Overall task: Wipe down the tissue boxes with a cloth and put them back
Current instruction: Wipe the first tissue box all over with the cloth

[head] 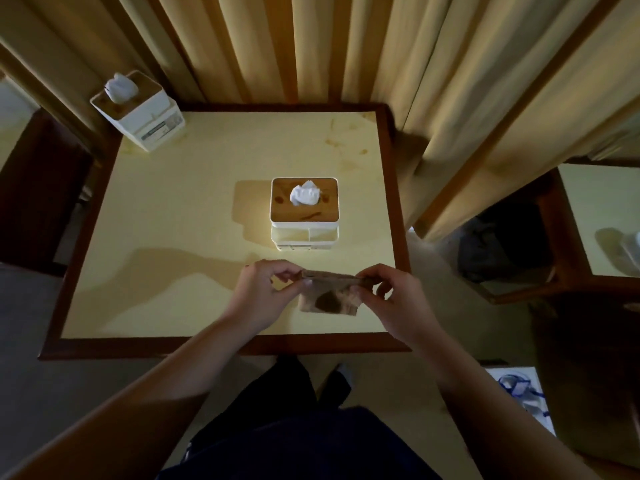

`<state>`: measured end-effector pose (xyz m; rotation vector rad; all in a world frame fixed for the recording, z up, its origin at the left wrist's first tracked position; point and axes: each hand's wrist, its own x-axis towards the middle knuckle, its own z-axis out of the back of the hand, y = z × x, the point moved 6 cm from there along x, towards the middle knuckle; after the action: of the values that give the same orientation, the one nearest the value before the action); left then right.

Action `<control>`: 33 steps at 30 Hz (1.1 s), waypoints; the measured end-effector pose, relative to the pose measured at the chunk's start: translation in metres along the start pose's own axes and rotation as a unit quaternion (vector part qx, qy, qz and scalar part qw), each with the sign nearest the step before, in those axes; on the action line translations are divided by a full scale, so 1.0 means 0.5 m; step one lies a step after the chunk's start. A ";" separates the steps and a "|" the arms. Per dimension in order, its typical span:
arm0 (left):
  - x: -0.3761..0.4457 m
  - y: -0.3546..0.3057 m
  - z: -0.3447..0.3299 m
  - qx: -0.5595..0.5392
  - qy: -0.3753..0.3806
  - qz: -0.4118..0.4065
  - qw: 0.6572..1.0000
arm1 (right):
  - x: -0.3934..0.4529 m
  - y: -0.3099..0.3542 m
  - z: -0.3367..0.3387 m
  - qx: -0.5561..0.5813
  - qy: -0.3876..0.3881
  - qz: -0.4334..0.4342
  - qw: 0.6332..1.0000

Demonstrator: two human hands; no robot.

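Two hands over the near edge of the bench [173, 209], left hand [261, 289] and right hand [388, 299] each pinching an upper corner of a brown cloth [329, 296]. One tissue box [304, 213] at bench centre, another tissue box [138, 109] at far left corner.

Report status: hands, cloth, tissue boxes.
Left hand and right hand pinch the cloth over the table. Centre tissue box and corner tissue box untouched. Nothing in the way.

Two tissue boxes, one mid-bench [304, 213] and one far left [138, 109]; one cloth [329, 296]; two hands, left [263, 292] and right [391, 299].
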<state>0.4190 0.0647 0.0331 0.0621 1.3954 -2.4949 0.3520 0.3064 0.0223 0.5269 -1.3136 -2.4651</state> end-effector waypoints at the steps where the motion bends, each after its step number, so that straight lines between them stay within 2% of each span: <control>1: 0.010 0.004 0.000 -0.004 -0.014 0.011 1.000 | 0.013 -0.004 0.000 -0.003 -0.002 -0.002 1.000; 8: 0.093 0.049 0.010 -0.028 -0.070 0.065 0.995 | 0.123 -0.020 -0.025 -0.046 0.006 -0.019 0.999; 17: 0.204 0.068 -0.018 -0.029 -0.071 0.101 0.992 | 0.220 -0.037 0.004 -0.068 -0.008 -0.078 0.995; 25: 0.308 0.054 -0.020 0.067 -0.099 0.117 0.986 | 0.307 -0.046 0.013 -0.079 -0.041 -0.115 0.989; 29: 0.345 0.056 -0.028 0.113 -0.081 0.121 0.983 | 0.347 -0.045 0.011 -0.107 -0.040 -0.135 0.984; 33: 0.360 0.044 -0.040 0.143 -0.062 0.096 0.983 | 0.348 -0.037 0.002 -0.167 -0.073 -0.141 0.973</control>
<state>0.2500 0.0304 -0.0270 0.0943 0.9295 -2.4688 0.1954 0.2435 -0.0238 0.4825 -0.8879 -2.9293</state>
